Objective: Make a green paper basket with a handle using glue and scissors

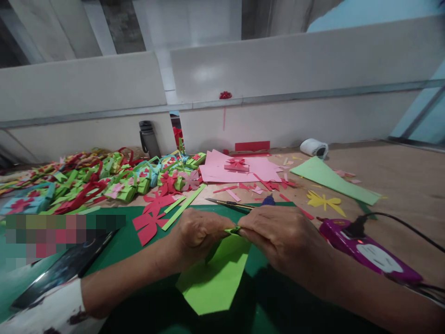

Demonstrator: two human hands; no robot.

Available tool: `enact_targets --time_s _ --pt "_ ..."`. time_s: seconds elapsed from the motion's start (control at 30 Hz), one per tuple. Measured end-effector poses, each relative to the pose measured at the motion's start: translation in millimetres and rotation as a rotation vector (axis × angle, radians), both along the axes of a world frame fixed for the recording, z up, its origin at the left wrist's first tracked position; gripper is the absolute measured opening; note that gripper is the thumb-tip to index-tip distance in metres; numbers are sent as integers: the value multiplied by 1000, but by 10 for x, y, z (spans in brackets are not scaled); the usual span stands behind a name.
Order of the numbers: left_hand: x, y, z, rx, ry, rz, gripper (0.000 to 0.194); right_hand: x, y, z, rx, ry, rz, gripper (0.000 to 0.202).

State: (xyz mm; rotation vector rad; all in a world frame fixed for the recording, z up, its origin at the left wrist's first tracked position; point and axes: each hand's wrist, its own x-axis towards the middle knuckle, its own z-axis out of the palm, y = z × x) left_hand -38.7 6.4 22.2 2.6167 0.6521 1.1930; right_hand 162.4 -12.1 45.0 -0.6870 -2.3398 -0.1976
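Note:
A bright green paper piece (217, 278) hangs between my two hands above the dark green mat (130, 220). My left hand (200, 234) pinches its gathered top edge from the left. From the right, my right hand (278, 232) is closed on the same edge, and the fingertips of both hands nearly meet. A small folded part of the paper shows between them. Scissors (231, 204) lie just behind my hands. Red cut-paper flowers (148, 225) and light green strips (184, 206) rest at the mat's back edge, left of centre.
Small paper bags (121, 188) are heaped at the left, near a dark bottle (149, 139). Pink sheets (215, 169) lie at the back. On the right are a yellow cutout (325, 202), a green sheet (333, 181) and a purple power strip (371, 253). A phone (66, 269) lies left.

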Motion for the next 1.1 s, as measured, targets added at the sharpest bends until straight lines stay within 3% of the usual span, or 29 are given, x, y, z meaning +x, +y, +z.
enact_targets --time_s 0.17,0.23,0.47,0.73,1.1 --pt "21 -17 6 -15 6 -8 18 -17 12 -18 159 -43 -13 20" --pt "33 -31 6 -11 -12 29 17 -15 12 -11 133 -25 1 20" --pt "52 -40 42 69 -91 68 17 29 -23 129 -472 67 104 21" --pt "66 -34 31 75 -92 9 22 35 66 191 -823 159 68 15" --pt "44 -33 27 34 -91 -25 18 13 47 167 -731 210 89 11"
